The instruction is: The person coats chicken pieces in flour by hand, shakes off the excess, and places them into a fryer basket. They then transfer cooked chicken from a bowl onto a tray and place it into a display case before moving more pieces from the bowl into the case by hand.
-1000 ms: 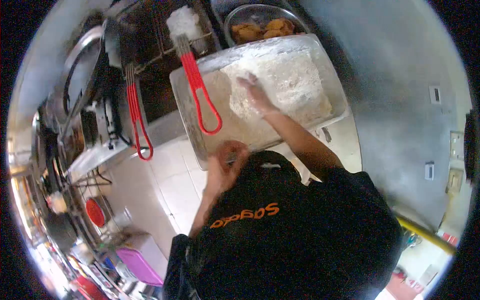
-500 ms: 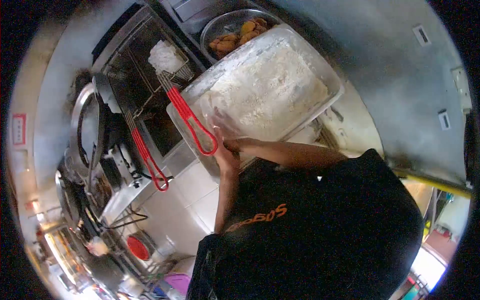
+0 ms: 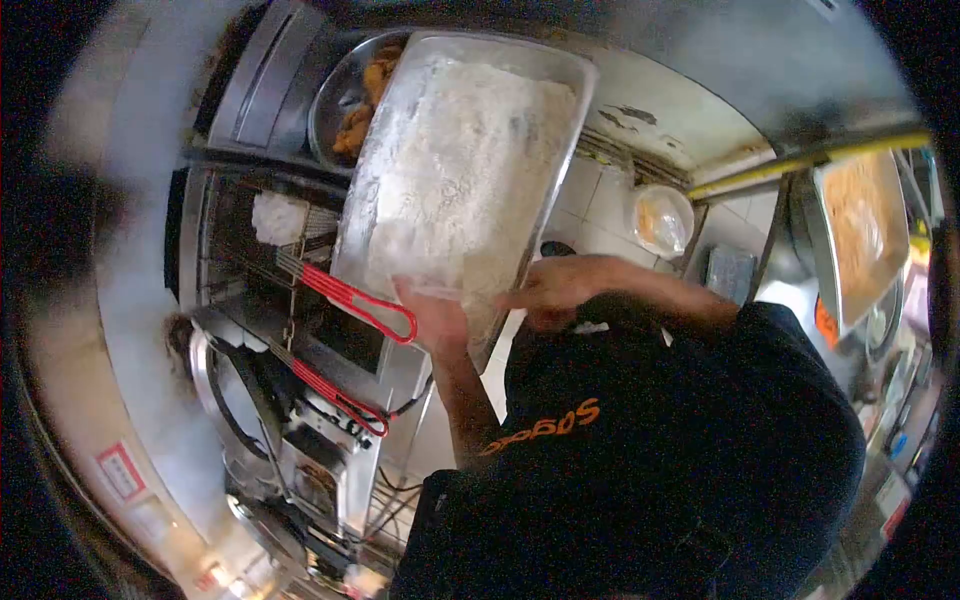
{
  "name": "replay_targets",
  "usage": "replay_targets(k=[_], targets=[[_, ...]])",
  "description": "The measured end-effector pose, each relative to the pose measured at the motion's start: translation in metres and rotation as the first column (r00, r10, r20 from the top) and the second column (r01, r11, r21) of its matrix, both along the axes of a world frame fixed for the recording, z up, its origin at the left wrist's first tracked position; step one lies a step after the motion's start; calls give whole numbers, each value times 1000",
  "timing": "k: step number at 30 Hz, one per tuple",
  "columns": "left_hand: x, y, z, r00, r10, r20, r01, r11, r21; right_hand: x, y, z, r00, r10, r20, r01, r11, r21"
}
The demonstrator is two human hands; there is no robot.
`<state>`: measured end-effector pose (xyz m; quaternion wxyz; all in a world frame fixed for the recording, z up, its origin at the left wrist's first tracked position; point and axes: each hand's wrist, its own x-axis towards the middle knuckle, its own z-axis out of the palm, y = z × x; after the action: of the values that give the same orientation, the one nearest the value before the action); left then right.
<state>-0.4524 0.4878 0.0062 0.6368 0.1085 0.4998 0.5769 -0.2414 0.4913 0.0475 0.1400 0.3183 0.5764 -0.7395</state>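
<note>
A large metal tray (image 3: 585, 95) full of white flour (image 3: 460, 170) lies in front of me. My left hand (image 3: 435, 318) is over its near end, smeared by motion, with the fingers apart and no held object visible. To the right, my right hand (image 3: 545, 290) is at the near right corner; a finger points left toward my left hand, and nothing shows in its grasp. A red-handled fryer basket (image 3: 350, 300), holding something white and coated (image 3: 280, 218), is just left of my left hand.
Behind the tray's left side stands a metal bowl (image 3: 322, 115) of browned fried pieces. A second red handle (image 3: 335, 393) lies over the fryer edge. At the right are a bagged round container (image 3: 662, 222) and another tray (image 3: 828, 230) with orange-brown contents.
The view has turned toward the right, bringing the other tray and round container into sight. My hands, close together before, are now apart, my right hand by the tray's near right corner.
</note>
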Motion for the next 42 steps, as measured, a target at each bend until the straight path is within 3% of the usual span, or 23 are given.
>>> replay_targets(k=[2, 3, 5, 6, 8, 11, 13, 15, 16, 18, 20, 21, 23, 24, 28, 30, 33, 35, 36, 37, 38, 39, 42], targets=[[4, -18, 3, 997, -13, 74, 13, 1000, 9, 19, -21, -35, 998, 12, 57, -12, 1000, 11], [2, -30, 3, 989, 2, 151, -3, 1000, 6, 23, -33, -47, 936, -349, 45, 348, 937, 24], [-15, -54, -1, 973, -126, 195, 108, 989, 103, 11, -55, -69, 571, -821, -35, 820, 572, -32], [-23, -65, -7, 945, -225, 236, 177, 962, 207, 0, -54, -79, 351, -932, -91, 929, 359, -92], [-54, -80, -30, 835, -430, 344, 298, 878, 374, -21, -42, -99, 192, -968, -160, 946, 226, -234], [-42, -113, 16, 910, -368, 192, 323, 918, 229, -38, -30, -106, 321, -819, -476, 944, 316, 93], [-46, -126, 24, 920, -366, 140, 332, 918, 216, -60, 28, -194, 528, -805, -270, 848, 486, 210], [-57, -129, 20, 793, -602, 87, 571, 786, 237, -60, 3, -163, 343, -671, -657, 939, 243, 243], [-52, -134, 32, 787, -614, 66, 590, 779, 213, -57, -5, -162, 480, -492, -727, 840, 17, 543], [-61, -135, 33, 661, -748, 63, 714, 652, 256, -50, -29, -154, 514, -497, -699, 788, -50, 614], [-62, -147, 42, 469, -883, -31, 871, 457, 178, -44, -73, -139, 399, -664, -632, 891, 117, 439], [-63, -158, 43, 459, -888, -35, 874, 445, 197, -44, -93, -151, 328, -736, -593, 924, 117, 365], [-59, -162, 43, 169, -959, -229, 954, 101, 283, -30, -126, -155, 245, -860, -449, 950, 120, 287], [-55, -167, 57, 127, -936, -328, 962, 35, 272, -20, -145, -147, 236, -905, -353, 949, 137, 284], [-45, -162, 78, 128, -935, -330, 855, -65, 515, 14, -221, -108, 81, -926, -369, 970, -11, 241], [-40, -150, 87, 105, -938, -330, 793, -121, 597, 30, -246, -79, -206, -973, -109, 965, -220, 140], [-34, -124, 91, 41, -960, -276, 609, -195, 769, 73, -286, -41, -320, -936, -147, 932, -338, 129], [-24, -119, 101, -13, -973, -229, 470, -209, 858, 96, -318, 6, -518, -840, -159, 854, -519, -41], [-13, -123, 114, -10, -970, -244, 434, -224, 873, 126, -337, 7, -357, -884, -301, 908, -405, 110], [-4, -127, 121, -3, -966, -257, 398, -237, 886, 154, -358, 9, -361, -877, -317, 895, -421, 146], [4, -129, 117, -7, -968, -252, 394, -234, 889, 179, -379, 18, -363, -871, -332, 881, -437, 181], [12, -131, 109, 89, -974, -211, 416, -156, 896, 196, -398, 44, -542, -806, -238, 811, -576, 101], [38, -146, 91, 259, -953, -155, 515, 1, 857, 280, -479, 69, -635, -714, -296, 739, -673, 36]])
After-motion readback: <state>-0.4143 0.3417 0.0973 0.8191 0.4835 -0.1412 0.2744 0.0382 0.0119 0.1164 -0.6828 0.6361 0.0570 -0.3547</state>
